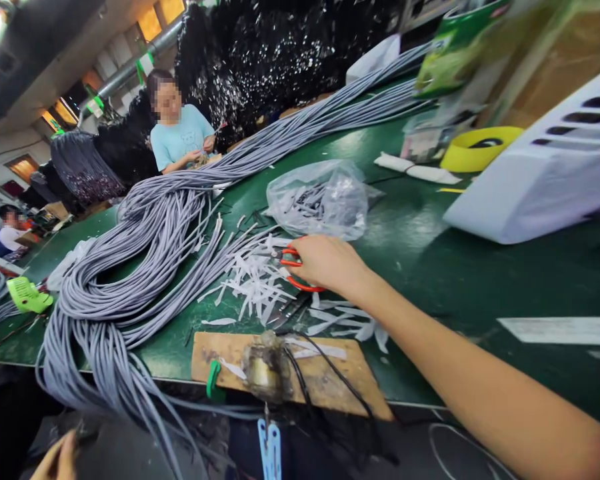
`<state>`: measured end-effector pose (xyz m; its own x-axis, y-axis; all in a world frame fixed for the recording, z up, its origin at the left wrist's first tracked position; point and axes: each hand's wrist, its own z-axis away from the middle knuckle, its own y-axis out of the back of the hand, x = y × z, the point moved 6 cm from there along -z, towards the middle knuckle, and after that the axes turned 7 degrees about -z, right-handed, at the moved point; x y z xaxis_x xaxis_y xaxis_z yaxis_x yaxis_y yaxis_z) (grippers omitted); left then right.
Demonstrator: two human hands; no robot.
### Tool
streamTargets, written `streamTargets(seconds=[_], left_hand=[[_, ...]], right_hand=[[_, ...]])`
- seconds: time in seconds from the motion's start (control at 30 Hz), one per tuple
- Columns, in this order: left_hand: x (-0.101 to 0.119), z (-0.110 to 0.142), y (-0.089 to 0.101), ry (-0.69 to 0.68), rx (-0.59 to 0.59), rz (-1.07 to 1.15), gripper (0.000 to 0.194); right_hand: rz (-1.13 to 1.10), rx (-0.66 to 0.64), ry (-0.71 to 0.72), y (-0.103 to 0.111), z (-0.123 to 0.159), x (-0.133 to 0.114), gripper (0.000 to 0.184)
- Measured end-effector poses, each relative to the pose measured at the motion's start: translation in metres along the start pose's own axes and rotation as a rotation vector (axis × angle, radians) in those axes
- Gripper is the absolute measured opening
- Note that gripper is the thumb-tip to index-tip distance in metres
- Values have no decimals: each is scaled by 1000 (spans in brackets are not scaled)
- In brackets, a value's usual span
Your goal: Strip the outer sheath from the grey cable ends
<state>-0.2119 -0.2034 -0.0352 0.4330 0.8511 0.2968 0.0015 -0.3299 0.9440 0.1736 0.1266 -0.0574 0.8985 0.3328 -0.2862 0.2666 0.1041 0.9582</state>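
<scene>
Over the green table, my right hand (327,263) is closed around red-handled scissors (305,287), above a heap of thin white strips (260,280). My left hand (60,459) shows only in part at the bottom left edge, low beside the table. Its visible fingers are pressed together; anything between them is not clear. Close to it, a thick bundle of grey cables (125,287) curves across the table and hangs over the front edge. Several cut cable ends point towards the strips. A clear plastic bag (325,200) with small grey pieces lies beyond my right hand.
A wooden board (350,377) at the table edge carries a small motor-like device (267,370) with black wires, and a blue clip (270,450) hangs below. A yellow tape roll (480,148) and white slotted casing (540,160) stand right. One person (183,137) works across the table, another far left.
</scene>
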Motion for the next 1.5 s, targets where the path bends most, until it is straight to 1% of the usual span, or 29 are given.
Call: streamTargets(seconds=[0.03,0.07,0.13,0.17,0.2,0.27,0.33,0.4,0.47,0.5,0.53,0.6,0.63,0.67,0.7,0.73,0.8,0.87,0.93,1.0,1.03,1.07,1.13,1.2,1.23,1.3,1.4,1.43,1.5], left_hand=[[14,-4,-12,-36,20,6,17],[42,-5,-22,-222,73,81,19],[110,1,-50,-653,24,224,24],[143,6,-64,-828,-2,238,25],[171,10,-77,-953,-20,217,25],[211,8,-95,-980,22,211,25],[233,6,-105,-973,69,210,22],[241,4,-110,-961,102,210,17],[241,2,-106,-939,140,219,16],[239,1,-101,-921,167,228,16],[237,-1,-93,-896,205,239,18],[231,-6,-70,-806,309,276,23],[226,-11,-55,-720,390,307,25],[218,-16,-39,-575,478,383,24],[214,-21,-28,-487,478,467,23],[214,-25,-20,-455,427,566,21],[226,-27,-11,-514,272,778,19],[246,-21,-6,-606,152,952,18],[271,-11,-10,-679,6,1079,21],[300,4,-22,-727,-116,1087,26],[316,15,-31,-772,-208,1037,28],[333,28,-43,-831,-332,969,31],[361,55,-67,-944,-534,892,37],[376,78,-84,-1039,-601,871,36],[380,85,-90,-1065,-582,857,34],[379,90,-97,-1094,-463,818,29],[368,80,-100,-1077,-263,683,21],[364,75,-101,-1057,-222,634,20],[361,66,-104,-1030,-201,587,19]], right_hand=[[1,-12,7,-4,-3,1,26],[3,-22,13,-7,-5,1,26],[10,-33,37,-10,-7,0,28],[17,-34,53,-9,-6,-3,29],[23,-38,74,-8,-4,-6,30],[24,-80,137,-5,4,-14,26],[6,-177,228,-4,15,-24,20],[-3,-267,288,-4,24,-29,19],[9,-288,273,-3,27,-25,21],[17,-280,245,-1,26,-21,22],[23,-268,213,1,25,-17,23],[25,-250,165,4,21,-9,24],[23,-245,154,5,19,-6,26],[20,-243,152,4,18,-4,27],[17,-246,157,3,17,-4,28],[13,-251,166,2,16,-4,29],[7,-269,188,-4,15,-6,30],[7,-294,193,-10,12,-5,29],[13,-325,182,-14,8,-1,25],[23,-349,171,-14,5,4,22],[26,-354,169,-14,4,6,22],[30,-354,168,-12,4,7,22],[37,-351,168,-10,4,7,24],[45,-356,166,-9,4,5,25],[48,-362,163,-10,5,4,26],[56,-379,150,-10,6,6,30],[72,-368,106,-4,10,13,31],[69,-356,103,-1,11,15,30],[50,-351,124,2,16,12,28]])
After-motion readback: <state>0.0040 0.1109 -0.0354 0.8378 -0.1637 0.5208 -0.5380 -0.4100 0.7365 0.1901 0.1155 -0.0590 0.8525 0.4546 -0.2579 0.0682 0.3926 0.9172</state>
